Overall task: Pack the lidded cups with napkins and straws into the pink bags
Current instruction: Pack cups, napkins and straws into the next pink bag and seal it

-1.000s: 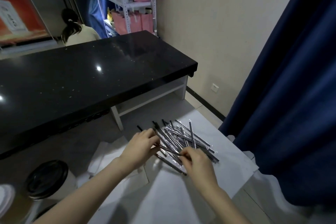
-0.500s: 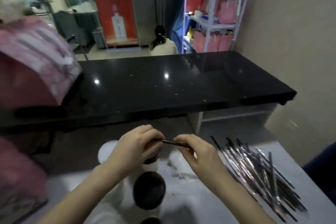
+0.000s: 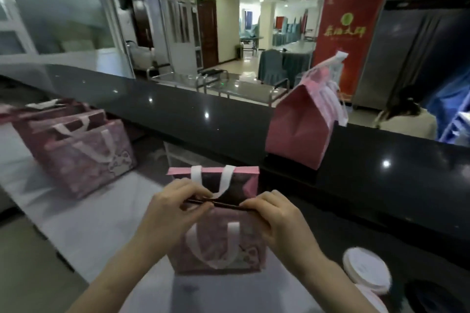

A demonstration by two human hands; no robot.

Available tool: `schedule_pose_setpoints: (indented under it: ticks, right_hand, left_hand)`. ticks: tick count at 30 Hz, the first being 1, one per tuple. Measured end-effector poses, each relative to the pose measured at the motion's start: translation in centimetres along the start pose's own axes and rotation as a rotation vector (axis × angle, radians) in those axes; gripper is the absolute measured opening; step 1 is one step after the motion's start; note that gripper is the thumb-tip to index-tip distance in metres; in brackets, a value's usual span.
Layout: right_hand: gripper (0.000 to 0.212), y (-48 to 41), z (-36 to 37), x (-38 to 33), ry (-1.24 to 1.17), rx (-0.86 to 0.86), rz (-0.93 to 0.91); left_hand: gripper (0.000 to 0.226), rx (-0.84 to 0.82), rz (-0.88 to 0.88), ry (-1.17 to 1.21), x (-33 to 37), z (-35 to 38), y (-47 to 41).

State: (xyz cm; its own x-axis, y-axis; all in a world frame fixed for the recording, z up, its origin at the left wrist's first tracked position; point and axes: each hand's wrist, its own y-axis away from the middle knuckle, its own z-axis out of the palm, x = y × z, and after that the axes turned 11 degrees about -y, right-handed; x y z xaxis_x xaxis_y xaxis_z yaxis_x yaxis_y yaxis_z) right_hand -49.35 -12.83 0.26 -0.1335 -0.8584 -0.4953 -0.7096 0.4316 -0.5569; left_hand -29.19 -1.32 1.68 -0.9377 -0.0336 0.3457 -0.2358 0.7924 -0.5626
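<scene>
Pink fabric bag [image 3: 254, 241] stands open on the pale worktop [image 3: 96, 216], right under both hands. Across its mouth lies a dark straw [image 3: 223, 204]. The left hand [image 3: 173, 208] pinches one end between thumb and fingertips, and the right hand [image 3: 277, 218] pinches the other, so each grip is clamped on the straw.

The straw's long axis runs left to right, close to level and roughly parallel to the bag's near rim. The right end sits slightly lower. The opening is just beyond and below it, dark inside, so I cannot tell what it already holds.

Lying crosswise like this, the straw spans about the width of the mouth. In my judgement one end has to tip down before it can go in. Neither hand is clearly nearer the opening, since each sits over one side of the rim.

A lidded cup [image 3: 366, 272] waits near the right forearm, apart from the bag.
</scene>
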Motion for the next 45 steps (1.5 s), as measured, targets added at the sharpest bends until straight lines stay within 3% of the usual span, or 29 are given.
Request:
schedule_pose_setpoints:
  ticks: [3,5,10,14,20,27,31,36,39,45]
  right_hand:
    - [0.019,-2.9,2.7,0.0,-0.059,0.054,0.073]
    - [0.020,-4.6,4.0,0.2,-0.171,0.094,0.157]
    - [0.029,-7.5,6.7,0.0,-0.273,0.062,0.310]
    - [0.024,-8.1,7.9,0.5,-0.143,-0.126,0.371]
    - [0.024,-7.5,6.7,3.0,0.045,-0.204,0.434]
    - [0.033,-7.7,6.7,4.5,0.120,-0.381,0.359]
    - [0.039,-7.9,6.8,4.2,0.115,-0.382,0.210]
    - [0.060,-8.4,6.2,4.9,0.227,-0.288,0.091]
    - [0.070,-10.0,6.0,6.2,0.300,-0.321,0.156]
    - [0.085,-12.0,5.1,10.0,0.316,-0.557,0.414]
  left_hand:
    - [0.018,0.104,-0.174,0.102,-5.8,-1.9,0.3]
    - [0.022,0.061,-0.247,0.116,-9.3,-2.2,0.1]
    - [0.053,-0.289,-0.115,0.097,-13.7,0.4,-0.2]
    - [0.048,-0.364,-0.014,0.021,-15.6,1.8,-0.9]
    - [0.049,-0.436,0.015,0.028,-16.3,1.2,-1.1]
    - [0.054,-0.454,-0.045,-0.004,-15.2,1.2,-0.7]
    - [0.076,-0.457,0.002,-0.053,-14.6,1.3,-0.8]
    - [0.078,-0.391,0.007,-0.092,-14.4,2.2,-2.0]
    - [0.080,-0.344,-0.025,-0.073,-14.2,2.9,-3.5]
    - [0.080,-0.340,-0.074,-0.111,-14.1,4.5,-6.6]
